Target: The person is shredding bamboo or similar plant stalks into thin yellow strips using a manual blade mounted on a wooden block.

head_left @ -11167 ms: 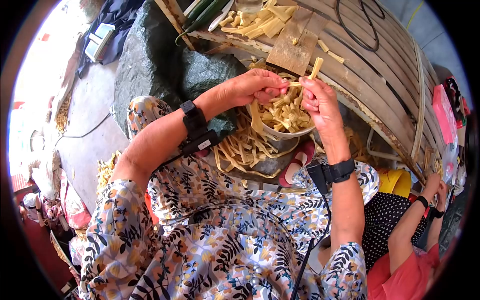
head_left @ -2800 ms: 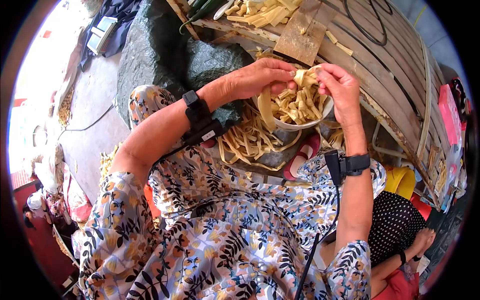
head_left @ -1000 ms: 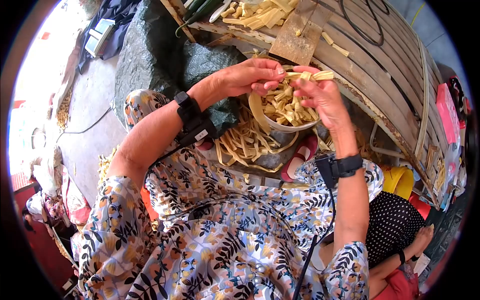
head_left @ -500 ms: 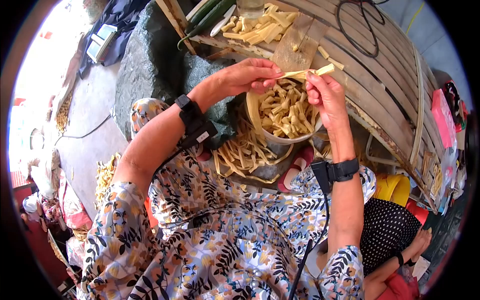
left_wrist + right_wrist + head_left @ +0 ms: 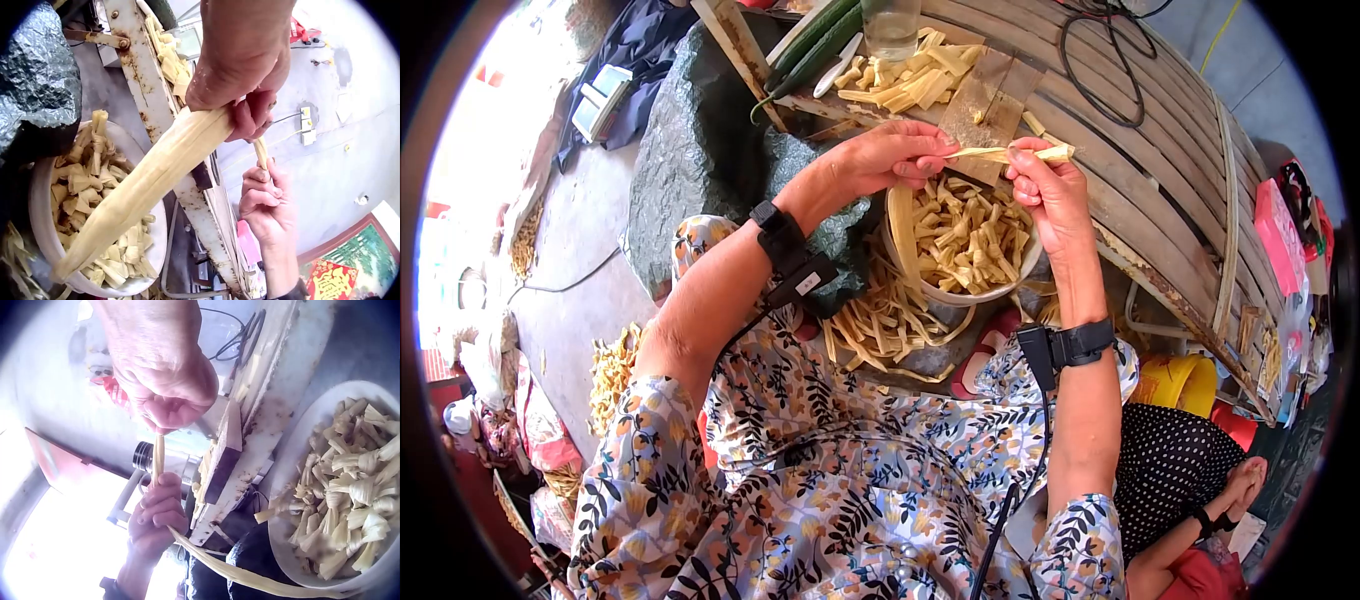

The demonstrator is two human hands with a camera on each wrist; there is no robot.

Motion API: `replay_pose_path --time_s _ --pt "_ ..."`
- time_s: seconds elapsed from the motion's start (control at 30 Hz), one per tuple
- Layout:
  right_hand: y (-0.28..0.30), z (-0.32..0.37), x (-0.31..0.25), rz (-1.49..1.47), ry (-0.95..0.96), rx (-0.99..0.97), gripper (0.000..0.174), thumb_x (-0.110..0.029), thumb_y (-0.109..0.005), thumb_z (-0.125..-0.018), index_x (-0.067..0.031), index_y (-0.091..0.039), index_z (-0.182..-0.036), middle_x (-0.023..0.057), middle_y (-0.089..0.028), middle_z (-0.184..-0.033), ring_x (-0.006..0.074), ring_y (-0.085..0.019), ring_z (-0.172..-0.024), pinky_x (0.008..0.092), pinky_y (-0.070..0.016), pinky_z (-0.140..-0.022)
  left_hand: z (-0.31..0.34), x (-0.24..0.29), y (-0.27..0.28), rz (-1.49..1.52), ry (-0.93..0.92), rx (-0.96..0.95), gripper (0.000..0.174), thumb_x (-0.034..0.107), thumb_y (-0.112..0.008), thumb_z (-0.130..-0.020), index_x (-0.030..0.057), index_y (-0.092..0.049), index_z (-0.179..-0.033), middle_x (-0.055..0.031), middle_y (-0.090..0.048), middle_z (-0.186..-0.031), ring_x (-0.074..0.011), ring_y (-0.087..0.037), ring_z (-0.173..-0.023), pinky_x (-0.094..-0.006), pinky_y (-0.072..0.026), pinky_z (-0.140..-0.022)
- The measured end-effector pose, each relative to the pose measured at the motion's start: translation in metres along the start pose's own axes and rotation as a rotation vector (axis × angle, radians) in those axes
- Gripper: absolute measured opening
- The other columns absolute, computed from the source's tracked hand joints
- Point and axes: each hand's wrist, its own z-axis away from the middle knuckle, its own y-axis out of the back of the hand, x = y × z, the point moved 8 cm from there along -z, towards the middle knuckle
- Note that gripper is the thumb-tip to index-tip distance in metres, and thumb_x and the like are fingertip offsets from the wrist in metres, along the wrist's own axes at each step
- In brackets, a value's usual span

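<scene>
Head view looks down on a curved surface (image 5: 1170, 170) of long wooden slats that runs from the upper left to the lower right, with a rusty rail along its near edge. At its far end lie a wooden board (image 5: 985, 95), a heap of cut pale sticks (image 5: 900, 80), two cucumbers (image 5: 815, 35), a glass (image 5: 892, 20) and a looped black cable (image 5: 1100, 60). Left of it a dark grey crinkled sheet (image 5: 690, 140) covers a bulky mass, and beyond that is concrete floor (image 5: 570, 250), the widest open stretch.

Just off the rail, the left hand (image 5: 890, 155) and the right hand (image 5: 1045, 190) hold a pale strip (image 5: 985, 153) taut between them. The left hand's thumb and fingers are pinched on one part of it, and its long tail hangs down to the rim of the white bowl (image 5: 960, 298). The right hand's fingers are curled tight round the other end, with a short stub poking past them. The bowl sits directly below the hands, full of knotted pieces (image 5: 965, 235), and rests on a tangle of loose strips (image 5: 880, 320).

The bowl almost meets the rail, so that side is tight. At the lower right a second person in a dotted garment (image 5: 1170, 460) and a yellow container (image 5: 1175, 380) fill the space under the surface's edge.
</scene>
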Motion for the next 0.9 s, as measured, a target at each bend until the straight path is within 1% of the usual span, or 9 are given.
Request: replay_pose_path --time_s 0.13,0.17,0.3,0.57,0.73,0.77,0.8,0.87,0.9 --pt "0.003 -0.010 -0.004 -0.026 0.032 0.000 0.013 -0.002 -0.062 -0.077 0.0009 -0.059 -0.090 0.0045 -0.055 -0.068 0.0037 -0.042 -0.049 0.0157 -0.0309 -0.042 -0.002 0.014 0.004 -0.130 -0.024 0.074 0.016 0.018 -0.051 -0.088 0.0027 -0.053 -0.090 0.0053 -0.041 -0.058 -0.0007 -0.029 -0.044 -0.0158 -0.0221 -0.040" --pt "0.005 -0.015 -0.006 -0.041 0.052 0.016 0.013 -0.002 -0.062 -0.077 0.0011 -0.059 -0.090 0.0046 -0.054 -0.068 0.0037 -0.042 -0.050 0.0157 -0.0311 -0.043 -0.005 0.020 0.010 -0.241 -0.046 0.128 0.017 0.019 -0.053 -0.087 0.0026 -0.056 -0.088 0.0042 -0.043 -0.060 -0.0028 -0.035 -0.049 -0.0161 -0.0275 -0.044" --pt "0.010 -0.032 -0.021 -0.025 0.145 0.110 0.016 -0.005 -0.062 -0.078 0.0016 -0.058 -0.093 0.0056 -0.056 -0.072 0.0050 -0.046 -0.054 0.0174 -0.0382 -0.046 -0.016 0.063 0.017 -0.705 -0.288 0.300 0.016 0.016 -0.056 -0.084 0.0003 -0.059 -0.084 0.0033 -0.047 -0.062 -0.0046 -0.041 -0.055 -0.0178 -0.0324 -0.050" --pt "0.021 -0.062 -0.017 -0.056 0.263 0.263 0.017 -0.006 -0.064 -0.077 0.0025 -0.058 -0.091 0.0063 -0.057 -0.072 0.0072 -0.049 -0.055 0.0191 -0.0424 -0.048 -0.044 0.072 0.048 -0.668 -0.440 0.574 0.016 0.015 -0.061 -0.080 -0.0012 -0.060 -0.082 0.0024 -0.050 -0.061 -0.0048 -0.043 -0.054 -0.0193 -0.0345 -0.049" --pt "0.032 -0.065 -0.002 0.299 0.283 0.377 0.012 -0.004 -0.060 -0.077 0.0020 -0.059 -0.086 0.0054 -0.058 -0.066 0.0087 -0.053 -0.054 0.0201 -0.0422 -0.046 -0.049 0.061 0.056 -0.920 -0.501 0.648 0.014 0.015 -0.061 -0.080 0.0014 -0.061 -0.083 0.0014 -0.053 -0.062 -0.0053 -0.047 -0.055 -0.0193 -0.0376 -0.050" --pt "0.039 -0.061 -0.003 0.417 0.274 0.440 0.011 -0.004 -0.060 -0.077 0.0016 -0.059 -0.087 0.0053 -0.058 -0.067 0.0087 -0.054 -0.056 0.0200 -0.0425 -0.047 -0.043 0.060 0.065 -1.013 -0.435 0.763 0.013 0.015 -0.061 -0.080 0.0026 -0.061 -0.080 0.0009 -0.054 -0.062 -0.0057 -0.048 -0.055 -0.0199 -0.0394 -0.050" --pt "0.045 -0.056 -0.006 0.538 0.268 0.499 0.011 -0.004 -0.059 -0.077 0.0013 -0.059 -0.087 0.0052 -0.058 -0.067 0.0088 -0.055 -0.057 0.0199 -0.0428 -0.047 -0.040 0.057 0.070 -0.913 -0.424 0.750 0.012 0.015 -0.061 -0.079 0.0029 -0.061 -0.079 0.0009 -0.055 -0.063 -0.0058 -0.048 -0.055 -0.0200 -0.0399 -0.051" --pt "0.051 -0.051 0.000 0.394 0.265 0.458 0.012 -0.006 -0.059 -0.077 0.0022 -0.060 -0.085 0.0053 -0.059 -0.068 0.0095 -0.057 -0.057 0.0208 -0.0459 -0.048 -0.035 0.049 0.079 -0.716 -0.392 0.723 0.012 0.015 -0.061 -0.079 0.0035 -0.061 -0.078 0.0007 -0.056 -0.063 -0.0061 -0.049 -0.054 -0.0201 -0.0407 -0.051" --pt "0.046 -0.046 -0.001 0.309 0.282 0.425 0.012 -0.007 -0.059 -0.077 0.0026 -0.060 -0.085 0.0054 -0.059 -0.068 0.0096 -0.057 -0.055 0.0210 -0.0465 -0.049 -0.029 0.050 0.067 -0.794 -0.414 0.713 0.012 0.015 -0.060 -0.079 0.0035 -0.061 -0.080 0.0003 -0.057 -0.064 -0.0065 -0.050 -0.055 -0.0210 -0.0407 -0.051"
